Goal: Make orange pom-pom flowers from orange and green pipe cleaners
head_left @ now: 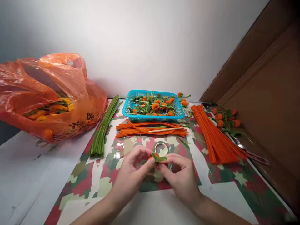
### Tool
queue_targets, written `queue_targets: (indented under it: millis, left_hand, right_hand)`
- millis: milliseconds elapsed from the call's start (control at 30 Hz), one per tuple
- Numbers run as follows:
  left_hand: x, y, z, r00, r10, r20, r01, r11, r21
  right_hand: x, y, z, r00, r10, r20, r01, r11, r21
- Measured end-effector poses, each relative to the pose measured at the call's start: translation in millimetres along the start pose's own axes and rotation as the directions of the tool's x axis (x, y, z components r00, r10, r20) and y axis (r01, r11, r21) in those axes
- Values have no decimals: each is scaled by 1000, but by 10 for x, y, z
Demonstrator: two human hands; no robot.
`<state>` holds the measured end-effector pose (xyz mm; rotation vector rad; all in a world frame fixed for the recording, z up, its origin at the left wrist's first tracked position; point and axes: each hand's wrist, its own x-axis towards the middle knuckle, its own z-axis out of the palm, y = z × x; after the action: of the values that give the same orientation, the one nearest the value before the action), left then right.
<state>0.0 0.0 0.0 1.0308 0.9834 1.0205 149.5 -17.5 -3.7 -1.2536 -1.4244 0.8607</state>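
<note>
Between both hands, near the middle of the head view, is a small orange pipe-cleaner flower (156, 158) with green leaf-like pieces on it. My left hand (133, 172) pinches it from the left with thumb and fingers. From the right, the thumb and fingertips of my right hand (181, 173) close on its green part. The fingers hide much of the flower. Just beyond the fingertips lies a roll of tape (155, 147). Farther back, loose orange pipe cleaners (131, 132) lie crosswise, with a thin pale stick (165, 129) on top.
A blue basket (153, 118) at the back holds orange flowers with green stems. Green pipe cleaners (103, 134) lie left, beside an orange plastic bag (79, 90). At right are an orange pipe-cleaner bundle (211, 134), more flowers (228, 118) and a brown cardboard wall (264, 103).
</note>
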Motion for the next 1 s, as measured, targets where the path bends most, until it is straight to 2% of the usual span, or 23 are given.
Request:
queue_targets:
  millis: [133,233,300,433,500,600,667,733,800,867,933,1000]
  left_hand:
    - [10,-8,-21,1000,16,1,-16,999,37]
    - [24,5,-44,996,-70,62,68,997,27]
    - [35,9,-55,993,-105,52,104,994,30]
    - [48,-9,-56,999,-43,-5,43,994,103]
    - [46,-21,-47,1000,-5,-15,6,994,105]
    - [29,-24,-26,999,31,-37,-27,993,111]
    - [12,-19,-12,997,58,-54,-50,989,138]
    - [-5,-15,2,993,101,-66,-88,980,179]
    - [-21,-19,11,981,178,-77,-155,958,243]
    - [-38,-30,17,960,268,-78,-230,919,321]
    - [-54,-48,22,938,340,-65,-291,876,386]
    - [-66,-65,29,917,396,-56,-336,839,427]
  right_hand:
    - [2,16,9,999,-25,-21,25,1000,-9]
    - [4,29,14,997,-70,-13,69,997,-21]
    - [6,34,18,992,-126,-9,126,991,-40]
    - [10,36,31,966,-259,-14,257,962,-94]
    - [5,32,34,963,-269,-8,267,959,-97]
    - [-11,16,31,989,-150,2,149,987,-65]
    - [-18,1,29,1000,-9,3,9,1000,-21]
    - [-14,-10,28,989,144,20,-145,987,70]
    - [1,-11,26,952,297,77,-307,926,219]
    - [20,1,22,883,437,170,-467,790,397]
    - [36,23,17,783,545,300,-610,578,543]
    - [45,48,15,656,606,451,-725,338,600]
